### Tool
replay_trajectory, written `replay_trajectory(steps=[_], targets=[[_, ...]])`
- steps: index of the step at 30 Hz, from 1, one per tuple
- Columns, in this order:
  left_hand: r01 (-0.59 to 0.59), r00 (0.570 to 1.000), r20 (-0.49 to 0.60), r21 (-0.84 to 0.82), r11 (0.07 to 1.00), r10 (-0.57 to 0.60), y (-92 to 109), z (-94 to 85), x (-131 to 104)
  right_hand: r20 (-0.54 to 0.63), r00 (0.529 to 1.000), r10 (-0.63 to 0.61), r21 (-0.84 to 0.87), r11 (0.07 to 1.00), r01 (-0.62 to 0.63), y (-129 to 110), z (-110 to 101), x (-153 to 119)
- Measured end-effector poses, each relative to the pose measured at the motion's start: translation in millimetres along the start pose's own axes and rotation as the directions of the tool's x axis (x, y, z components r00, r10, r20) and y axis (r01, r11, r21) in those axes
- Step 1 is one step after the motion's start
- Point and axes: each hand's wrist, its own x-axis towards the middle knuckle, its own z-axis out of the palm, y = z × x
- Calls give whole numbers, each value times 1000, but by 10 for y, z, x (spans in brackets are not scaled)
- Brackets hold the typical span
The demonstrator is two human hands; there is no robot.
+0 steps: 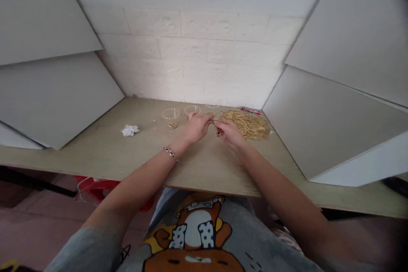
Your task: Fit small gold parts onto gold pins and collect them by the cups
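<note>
My left hand [198,126] and my right hand [228,131] meet above the middle of the table, fingers closed. Between their fingertips runs a thin dark-looking stick [214,120], pinched at both ends; its exact kind is too small to make out. Right behind my right hand lies a wide pile of thin gold-coloured sticks [251,126]. A small heap of gold-coloured pieces [173,126] lies to the left of my left hand. Another small heap [211,114] shows just beyond the fingers, partly hidden.
Clear round dishes or rings [171,113] line the back of the table [140,157]. Crumpled white plastic [130,130] lies at the left. A red patterned tube [250,111] rests behind the pile. Grey panels [347,123] flank both sides, with a white wall [197,51] behind.
</note>
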Motion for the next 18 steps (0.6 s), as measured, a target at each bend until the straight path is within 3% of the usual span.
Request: replay_trajectory(steps=[5, 9, 13, 18], targets=[[-169, 985, -21, 70, 983, 171, -33, -57, 12, 36, 979, 201, 209, 956, -204, -82, -1, -66], [-253, 967, -12, 113, 961, 256, -47, -86, 17, 79, 945, 317, 253, 911, -326, -136, -26, -75], [-281, 959, 5, 129, 951, 283, -60, -88, 24, 63, 936, 347, 243, 904, -352, -146, -35, -63], [-235, 970, -34, 96, 967, 239, -89, -63, 38, 27, 947, 319, 205, 926, -318, -135, -27, -62]])
